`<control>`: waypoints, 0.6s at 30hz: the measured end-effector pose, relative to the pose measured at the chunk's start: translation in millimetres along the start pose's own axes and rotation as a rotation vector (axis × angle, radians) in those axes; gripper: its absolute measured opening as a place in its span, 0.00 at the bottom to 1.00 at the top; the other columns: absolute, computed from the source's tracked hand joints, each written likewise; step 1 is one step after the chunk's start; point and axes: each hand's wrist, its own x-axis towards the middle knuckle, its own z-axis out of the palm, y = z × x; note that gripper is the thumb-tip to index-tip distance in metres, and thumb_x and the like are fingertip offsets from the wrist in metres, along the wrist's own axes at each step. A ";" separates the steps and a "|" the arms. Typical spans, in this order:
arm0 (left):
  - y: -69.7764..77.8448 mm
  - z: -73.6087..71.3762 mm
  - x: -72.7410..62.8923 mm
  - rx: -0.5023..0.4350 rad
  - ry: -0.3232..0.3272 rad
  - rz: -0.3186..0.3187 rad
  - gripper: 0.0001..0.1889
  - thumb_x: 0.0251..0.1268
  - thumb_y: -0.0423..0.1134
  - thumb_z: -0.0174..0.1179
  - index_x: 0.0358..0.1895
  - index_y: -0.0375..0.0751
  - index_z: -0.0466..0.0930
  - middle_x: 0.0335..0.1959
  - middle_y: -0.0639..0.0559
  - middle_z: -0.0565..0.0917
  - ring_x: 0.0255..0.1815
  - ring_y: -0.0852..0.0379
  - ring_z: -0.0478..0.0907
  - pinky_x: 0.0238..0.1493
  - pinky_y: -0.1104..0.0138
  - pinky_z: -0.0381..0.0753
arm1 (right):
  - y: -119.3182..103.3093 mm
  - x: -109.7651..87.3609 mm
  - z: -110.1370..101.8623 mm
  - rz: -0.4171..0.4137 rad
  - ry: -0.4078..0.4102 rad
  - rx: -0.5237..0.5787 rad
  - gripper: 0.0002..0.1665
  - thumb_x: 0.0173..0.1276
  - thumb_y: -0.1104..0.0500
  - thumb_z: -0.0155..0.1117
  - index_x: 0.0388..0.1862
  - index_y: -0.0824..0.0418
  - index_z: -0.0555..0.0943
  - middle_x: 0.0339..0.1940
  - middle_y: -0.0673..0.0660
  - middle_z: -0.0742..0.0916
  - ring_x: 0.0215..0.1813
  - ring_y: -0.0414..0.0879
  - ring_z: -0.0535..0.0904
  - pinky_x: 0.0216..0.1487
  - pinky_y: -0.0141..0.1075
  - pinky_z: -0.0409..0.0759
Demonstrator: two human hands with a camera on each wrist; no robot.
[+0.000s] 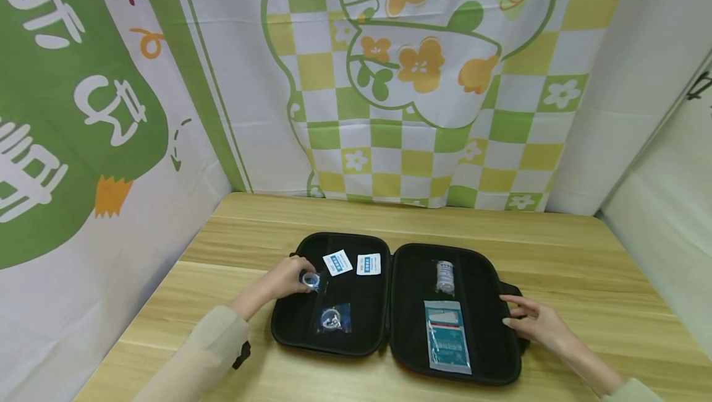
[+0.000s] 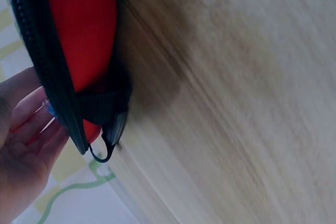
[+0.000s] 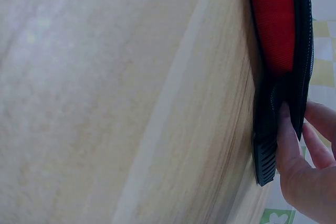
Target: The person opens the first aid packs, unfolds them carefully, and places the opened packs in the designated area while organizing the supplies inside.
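Note:
A black zip case [image 1: 358,343] lies opened flat on the table, its outside red in the wrist views. My left hand [image 1: 290,276] pinches a small clear-wrapped tape roll [image 1: 311,280] at the left half's outer edge; in the left wrist view the case wall partly hides it. Below it lies another wrapped roll [image 1: 331,319]. Two white square packets [image 1: 338,263] with blue labels lie near the top. The right half holds a wrapped bandage roll [image 1: 445,277] and a teal-and-white packet [image 1: 447,337]. My right hand [image 1: 538,326] grips the right rim beside the black handle [image 3: 265,156].
The wooden table [image 1: 578,253] extends around the case. A patterned cloth [image 1: 423,161] hangs behind its back edge, with more cloth at the left and right sides. A black strap end [image 1: 241,355] sticks out near the left sleeve.

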 end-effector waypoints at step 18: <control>3.3 12.2 3.1 -0.132 0.003 -0.017 0.17 0.40 0.35 0.69 0.37 0.34 0.79 0.37 0.46 0.81 0.39 0.54 0.75 0.41 0.60 0.74 | -2.4 -1.6 0.0 0.001 -0.007 0.005 0.37 0.56 0.54 0.63 0.60 0.71 0.64 0.44 0.64 0.78 0.38 0.40 0.77 0.38 0.35 0.78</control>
